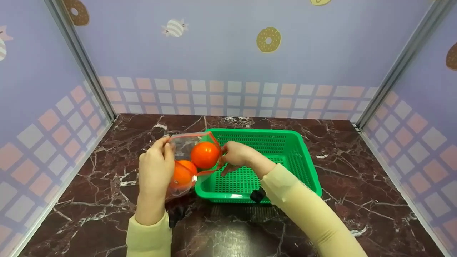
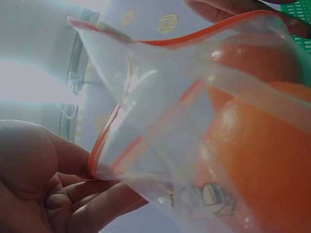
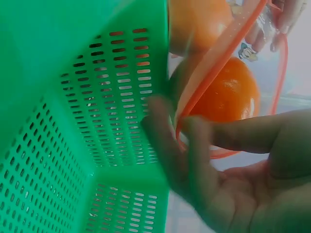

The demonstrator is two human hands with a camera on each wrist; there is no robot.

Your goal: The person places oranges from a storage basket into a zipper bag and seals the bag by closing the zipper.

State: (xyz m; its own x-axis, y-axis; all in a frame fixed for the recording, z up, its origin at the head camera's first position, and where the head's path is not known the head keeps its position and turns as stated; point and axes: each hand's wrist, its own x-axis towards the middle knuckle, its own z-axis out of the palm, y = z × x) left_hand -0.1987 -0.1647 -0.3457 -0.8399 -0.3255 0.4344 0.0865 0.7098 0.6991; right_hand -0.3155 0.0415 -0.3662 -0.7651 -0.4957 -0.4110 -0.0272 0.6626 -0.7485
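Seen from the head view: a clear bag (image 1: 185,162) with an orange-red zip rim, held up at the left end of a green basket (image 1: 296,157) on a dark marbled worktop (image 1: 357,185). Left hand (image 1: 156,167) pinching the bag's left rim, right hand (image 1: 237,154) pinching the right rim over the basket's inside, mouth pulled wide between them. Two oranges inside — upper orange (image 1: 204,155) near the mouth, lower orange (image 1: 182,174) deeper in the bag, partly behind the left hand. Bag bottom low beside the basket's near left corner; touching the worktop or not, cannot tell. Pale yellow sleeves on both arms, a dark strap at each wrist. From the left wrist view, something the head view misses: rim gripped between thumb and fingers (image 2: 97,199), film stretched taut, a small cartoon print (image 2: 214,196) on the plastic, both oranges pressed against the film and cut off at the right edge. From the right wrist view: basket wall and its slotted holes close up, filling the left half; blurred fingers (image 3: 170,145) closed on the red rim (image 3: 214,73), one orange (image 3: 228,92) framed in the mouth's loop, the other cut off at the top. Left hand's fingertips just visible at the top right there. Basket floor in the head view partly covered by the right arm; contents under it not visible.
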